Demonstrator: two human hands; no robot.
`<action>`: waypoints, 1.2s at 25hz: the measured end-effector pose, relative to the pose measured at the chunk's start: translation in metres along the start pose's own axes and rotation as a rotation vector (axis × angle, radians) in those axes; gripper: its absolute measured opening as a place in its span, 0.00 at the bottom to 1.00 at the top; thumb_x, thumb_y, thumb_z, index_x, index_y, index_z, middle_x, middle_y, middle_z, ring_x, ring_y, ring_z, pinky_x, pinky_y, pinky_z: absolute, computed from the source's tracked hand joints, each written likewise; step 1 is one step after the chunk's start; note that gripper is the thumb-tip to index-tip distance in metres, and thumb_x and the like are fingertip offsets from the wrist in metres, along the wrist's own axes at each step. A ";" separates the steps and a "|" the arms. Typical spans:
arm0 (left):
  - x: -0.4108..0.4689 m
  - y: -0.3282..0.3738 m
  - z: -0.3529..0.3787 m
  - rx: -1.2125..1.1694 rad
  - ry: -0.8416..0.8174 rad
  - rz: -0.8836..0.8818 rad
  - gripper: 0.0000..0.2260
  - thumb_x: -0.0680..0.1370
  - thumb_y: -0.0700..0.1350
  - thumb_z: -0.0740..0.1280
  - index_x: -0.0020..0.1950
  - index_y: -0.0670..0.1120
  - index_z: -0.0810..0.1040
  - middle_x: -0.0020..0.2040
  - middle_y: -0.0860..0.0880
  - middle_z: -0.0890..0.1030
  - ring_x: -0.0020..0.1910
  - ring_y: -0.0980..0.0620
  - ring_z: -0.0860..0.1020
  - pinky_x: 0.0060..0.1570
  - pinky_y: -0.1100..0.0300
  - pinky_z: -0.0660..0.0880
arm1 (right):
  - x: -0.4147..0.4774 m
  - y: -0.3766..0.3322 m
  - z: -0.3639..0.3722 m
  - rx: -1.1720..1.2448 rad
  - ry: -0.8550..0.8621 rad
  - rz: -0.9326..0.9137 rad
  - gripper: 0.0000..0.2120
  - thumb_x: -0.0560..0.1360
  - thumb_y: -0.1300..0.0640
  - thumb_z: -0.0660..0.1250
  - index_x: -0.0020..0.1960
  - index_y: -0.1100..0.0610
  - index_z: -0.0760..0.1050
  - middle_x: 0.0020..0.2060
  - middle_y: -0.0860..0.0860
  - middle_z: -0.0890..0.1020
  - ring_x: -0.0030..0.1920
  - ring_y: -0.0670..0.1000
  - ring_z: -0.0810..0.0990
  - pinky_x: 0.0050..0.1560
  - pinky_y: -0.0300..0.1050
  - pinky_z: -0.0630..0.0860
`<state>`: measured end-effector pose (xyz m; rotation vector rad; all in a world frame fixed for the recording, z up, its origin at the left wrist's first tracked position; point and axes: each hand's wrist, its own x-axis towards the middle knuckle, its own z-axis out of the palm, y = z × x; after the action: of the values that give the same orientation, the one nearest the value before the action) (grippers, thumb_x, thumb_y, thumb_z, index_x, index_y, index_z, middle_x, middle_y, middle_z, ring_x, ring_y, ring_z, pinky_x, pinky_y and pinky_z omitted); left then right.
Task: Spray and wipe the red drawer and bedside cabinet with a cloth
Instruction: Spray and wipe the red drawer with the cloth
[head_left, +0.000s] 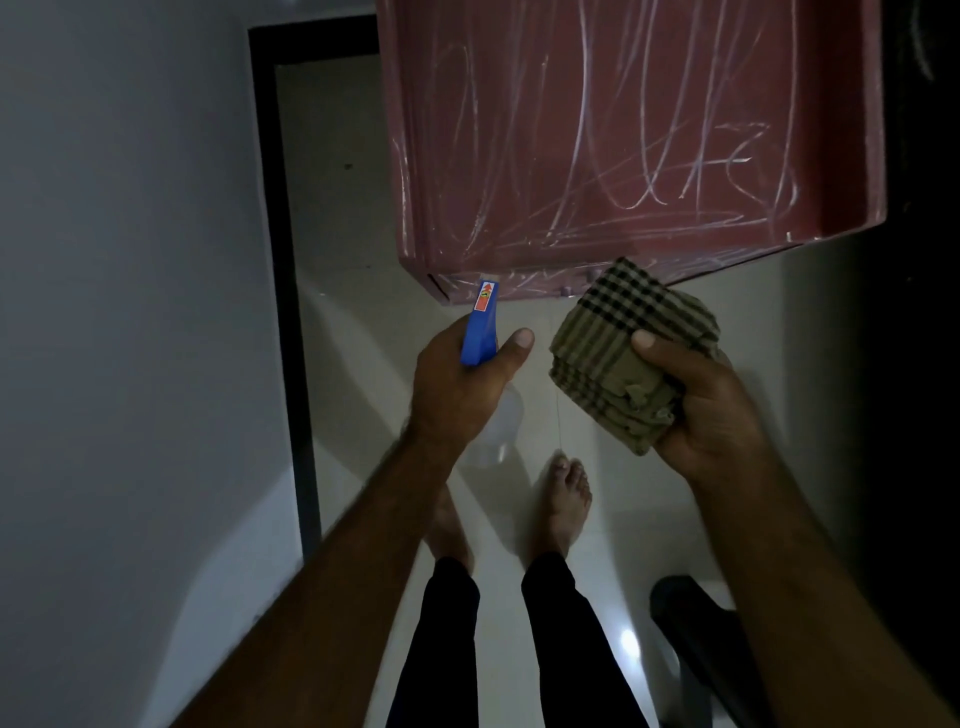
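Observation:
The red cabinet (623, 145) fills the upper right, its top covered in white scribbles. My left hand (457, 384) grips a spray bottle (483, 327) with a blue head and a clear body, nozzle pointing at the cabinet's near edge. My right hand (701, 400) holds a folded beige-and-black checked cloth (618, 353) just below the cabinet's front edge, thumb on top of it. The cloth's far corner overlaps the cabinet edge in view.
A grey wall (130, 312) runs along the left, with a black skirting strip (291, 312) beside the pale tiled floor (353, 364). My bare feet (561, 509) stand below the hands. A dark object (696, 623) lies at the lower right. Darkness lies to the far right.

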<state>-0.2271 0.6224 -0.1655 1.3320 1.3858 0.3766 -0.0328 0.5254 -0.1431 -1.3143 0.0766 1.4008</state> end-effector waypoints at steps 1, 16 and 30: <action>0.001 0.001 0.001 0.004 -0.014 0.007 0.23 0.78 0.53 0.73 0.43 0.32 0.74 0.38 0.32 0.77 0.40 0.34 0.77 0.48 0.43 0.76 | 0.001 -0.002 0.000 -0.032 0.046 -0.005 0.25 0.74 0.64 0.71 0.71 0.62 0.76 0.64 0.62 0.82 0.65 0.64 0.82 0.62 0.64 0.81; 0.001 0.016 0.013 0.006 -0.077 0.033 0.16 0.78 0.50 0.74 0.49 0.36 0.77 0.41 0.36 0.80 0.41 0.37 0.79 0.51 0.42 0.78 | -0.001 -0.014 0.008 -0.516 0.326 -0.280 0.26 0.78 0.68 0.68 0.70 0.46 0.75 0.56 0.41 0.85 0.54 0.43 0.85 0.55 0.54 0.85; 0.004 -0.004 -0.048 -0.189 0.168 -0.044 0.08 0.78 0.49 0.74 0.46 0.55 0.75 0.47 0.38 0.83 0.47 0.39 0.83 0.48 0.58 0.80 | 0.092 0.037 0.077 -1.777 0.090 -1.042 0.31 0.72 0.53 0.75 0.72 0.60 0.74 0.66 0.57 0.82 0.75 0.62 0.71 0.73 0.73 0.62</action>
<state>-0.2683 0.6458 -0.1545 1.1339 1.4769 0.5860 -0.0821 0.6253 -0.2022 -2.1631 -1.8700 0.1793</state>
